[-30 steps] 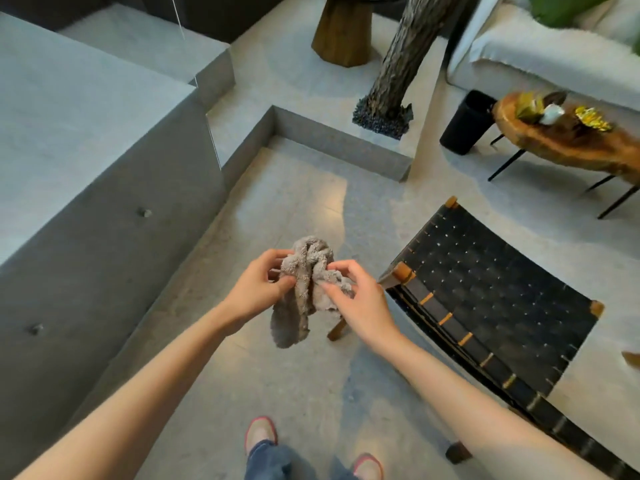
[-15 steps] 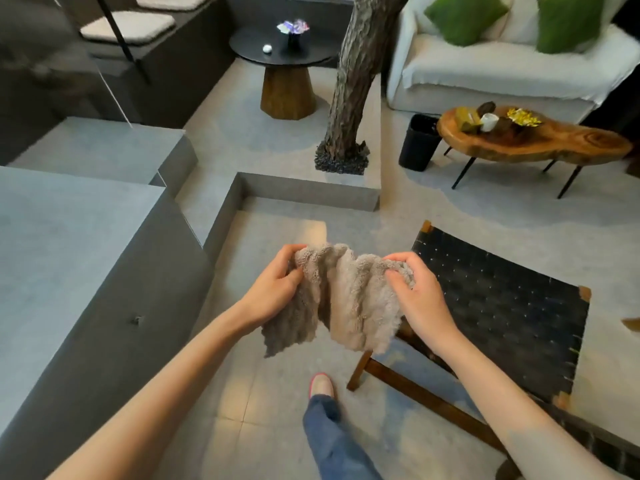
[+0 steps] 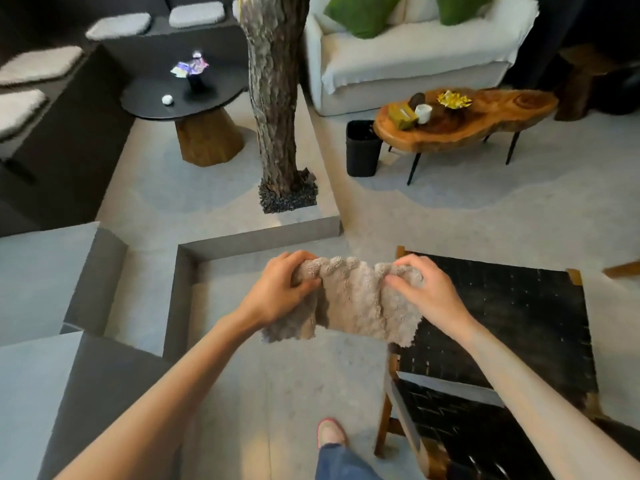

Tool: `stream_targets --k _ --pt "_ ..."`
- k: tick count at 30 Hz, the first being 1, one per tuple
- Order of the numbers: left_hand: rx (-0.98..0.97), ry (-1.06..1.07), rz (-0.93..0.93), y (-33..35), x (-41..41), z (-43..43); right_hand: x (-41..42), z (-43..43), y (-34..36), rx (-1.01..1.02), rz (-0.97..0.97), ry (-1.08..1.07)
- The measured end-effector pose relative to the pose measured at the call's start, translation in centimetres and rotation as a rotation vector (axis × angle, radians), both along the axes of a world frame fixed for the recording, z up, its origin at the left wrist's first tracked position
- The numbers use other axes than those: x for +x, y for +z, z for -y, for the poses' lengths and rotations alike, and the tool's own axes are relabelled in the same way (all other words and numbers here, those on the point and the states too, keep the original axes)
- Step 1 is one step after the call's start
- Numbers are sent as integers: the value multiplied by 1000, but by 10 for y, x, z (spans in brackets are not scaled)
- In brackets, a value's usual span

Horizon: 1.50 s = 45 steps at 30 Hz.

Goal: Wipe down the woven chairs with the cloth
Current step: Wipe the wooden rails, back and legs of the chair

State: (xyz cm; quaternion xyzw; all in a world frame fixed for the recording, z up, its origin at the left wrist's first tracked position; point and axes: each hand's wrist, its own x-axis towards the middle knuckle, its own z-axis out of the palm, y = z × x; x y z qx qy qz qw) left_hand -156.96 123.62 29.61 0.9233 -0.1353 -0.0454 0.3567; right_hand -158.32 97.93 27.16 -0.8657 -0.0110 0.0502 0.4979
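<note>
Two hands, left [image 3: 277,293], right [image 3: 429,293], tight on cloth [image 3: 356,303]; woven chair [image 3: 502,313] near, tree trunk [image 3: 273,98] beyond.

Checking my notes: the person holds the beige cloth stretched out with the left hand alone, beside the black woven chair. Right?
Not alone: the head view shows the left hand and the right hand each gripping an upper edge of the beige cloth, stretched out between them beside the black woven chair.
</note>
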Motion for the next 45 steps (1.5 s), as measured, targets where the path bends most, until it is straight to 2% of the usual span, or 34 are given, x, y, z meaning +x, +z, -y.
stream_targets --k 4,8,14,18,20,23,25,29,32,36,39,42,43,45 --pt "-14 -38 -3 -5 59 5 29 19 -18 -104 2 -111" --pt "54 -140 -79 -26 117 18 39 31 -42 -297 17 -212" --pt "111 -452 -50 -61 211 43 53 18 -64 -338 -103 -467" --pt "105 -734 -175 -71 269 58 63 -11 -63 -296 -227 -674" --pt "121 -910 -198 -76 290 67 66 -28 -62 -286 -230 -776" --pt "296 -1157 -165 -82 311 86 69 -46 -60 -273 -223 -905" --pt "326 -1238 -208 -87 318 101 65 -54 -59 -260 -279 -988" --pt "306 -1362 -208 -98 320 142 51 -55 -63 -97 -387 -1192" --pt "240 -1383 -345 -105 314 181 44 -48 -75 -44 -503 -1369" --pt "258 -1323 -512 -107 298 230 55 -28 -88 101 -510 -1599" --pt "276 -1232 -619 -105 283 260 73 -15 -89 389 -358 -1784" --pt "294 -1277 -703 -109 274 278 91 -12 -90 763 -33 -1853" --pt "290 -1288 -752 -110 272 282 96 -12 -91 837 34 -1856" --pt "281 -1276 -912 -114 271 288 106 -13 -93 857 62 -1881"
